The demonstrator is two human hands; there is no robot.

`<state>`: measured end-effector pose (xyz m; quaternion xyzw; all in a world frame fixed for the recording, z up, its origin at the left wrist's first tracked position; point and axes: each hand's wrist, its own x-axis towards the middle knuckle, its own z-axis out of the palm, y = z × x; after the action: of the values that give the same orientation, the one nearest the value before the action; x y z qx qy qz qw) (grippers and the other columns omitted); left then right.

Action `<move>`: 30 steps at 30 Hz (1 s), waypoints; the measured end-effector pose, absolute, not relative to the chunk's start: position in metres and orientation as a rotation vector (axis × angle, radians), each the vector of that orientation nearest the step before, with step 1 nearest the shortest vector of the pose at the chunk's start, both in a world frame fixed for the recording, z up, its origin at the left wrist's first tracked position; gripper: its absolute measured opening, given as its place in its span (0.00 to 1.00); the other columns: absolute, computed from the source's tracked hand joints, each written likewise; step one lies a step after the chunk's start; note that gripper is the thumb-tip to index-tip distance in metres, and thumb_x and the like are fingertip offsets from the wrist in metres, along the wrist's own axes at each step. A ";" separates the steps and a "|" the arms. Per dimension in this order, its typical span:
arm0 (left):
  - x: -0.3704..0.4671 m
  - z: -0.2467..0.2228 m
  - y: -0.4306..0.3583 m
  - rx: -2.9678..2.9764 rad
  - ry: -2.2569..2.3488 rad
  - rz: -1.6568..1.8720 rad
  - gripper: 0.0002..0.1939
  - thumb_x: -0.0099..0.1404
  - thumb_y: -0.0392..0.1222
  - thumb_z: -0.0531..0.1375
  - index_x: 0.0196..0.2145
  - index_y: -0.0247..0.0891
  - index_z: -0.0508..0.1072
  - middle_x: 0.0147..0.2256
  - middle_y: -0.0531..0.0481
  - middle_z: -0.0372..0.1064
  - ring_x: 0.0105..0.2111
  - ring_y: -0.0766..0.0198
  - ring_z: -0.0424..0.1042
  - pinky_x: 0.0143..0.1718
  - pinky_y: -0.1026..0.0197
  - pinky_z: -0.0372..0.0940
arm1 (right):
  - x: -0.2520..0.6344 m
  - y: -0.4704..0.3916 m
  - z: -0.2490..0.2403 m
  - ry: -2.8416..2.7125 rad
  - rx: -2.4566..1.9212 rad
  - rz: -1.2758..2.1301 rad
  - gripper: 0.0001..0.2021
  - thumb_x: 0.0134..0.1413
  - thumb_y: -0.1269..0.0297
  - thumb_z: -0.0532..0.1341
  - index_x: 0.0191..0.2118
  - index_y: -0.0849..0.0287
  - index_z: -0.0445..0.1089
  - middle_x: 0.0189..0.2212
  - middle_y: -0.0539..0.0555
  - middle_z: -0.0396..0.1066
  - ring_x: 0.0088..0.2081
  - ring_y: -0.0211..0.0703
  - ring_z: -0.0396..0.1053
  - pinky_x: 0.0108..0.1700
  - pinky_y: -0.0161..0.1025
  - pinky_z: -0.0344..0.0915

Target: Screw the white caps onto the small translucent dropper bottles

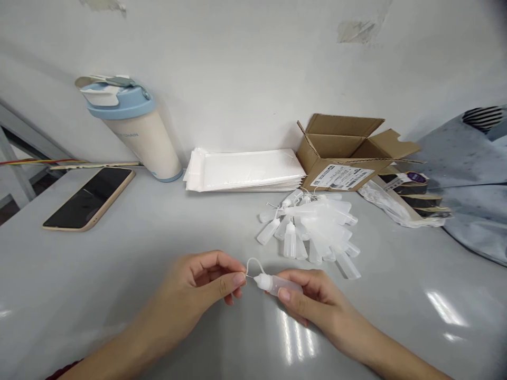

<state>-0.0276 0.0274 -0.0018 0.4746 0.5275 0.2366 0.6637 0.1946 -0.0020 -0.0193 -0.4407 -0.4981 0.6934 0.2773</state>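
Pinching small bottle [279, 284] in right hand [312, 301], left hand [206, 282] fingertips at its tip.

- Faint grey lettering on the cream body of the tumbler [139, 138], upper left of the frame, just under the blue lid; too small and pale to spell out.
- White shipping label [341, 177] on the front face of the cardboard box [344, 149], right of centre; barcode and lines of small black print visible, none legible.
- Round purple sticker [415, 177] on top of a tape roll [407, 182], right of the box; white marks on it, unreadable.
- Nothing printed on the small dropper bottle [277, 284], lower centre, nor on the phone [90, 198] at left, dark screen.
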 end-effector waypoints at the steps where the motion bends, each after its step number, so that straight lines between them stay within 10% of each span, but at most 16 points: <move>1: -0.028 -0.002 0.027 1.120 1.207 0.542 0.09 0.59 0.49 0.64 0.29 0.41 0.76 0.24 0.56 0.70 0.28 0.67 0.67 0.32 0.67 0.62 | 0.194 -0.002 -0.018 -1.343 -1.191 1.853 0.17 0.61 0.50 0.59 0.34 0.60 0.72 0.19 0.43 0.49 0.21 0.31 0.45 0.22 0.33 0.41; 30: -0.026 0.010 0.023 1.363 1.202 0.445 0.13 0.63 0.51 0.59 0.29 0.40 0.75 0.26 0.53 0.69 0.30 0.63 0.67 0.31 0.66 0.60 | 0.192 -0.003 -0.019 -1.655 -1.266 1.543 0.10 0.62 0.55 0.59 0.37 0.56 0.72 0.25 0.46 0.59 0.27 0.36 0.55 0.29 0.34 0.52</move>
<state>-0.0256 0.0231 0.0095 0.5863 0.5170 0.1914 0.5935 0.1921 -0.0030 -0.0190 -0.4700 -0.6144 0.5729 0.2710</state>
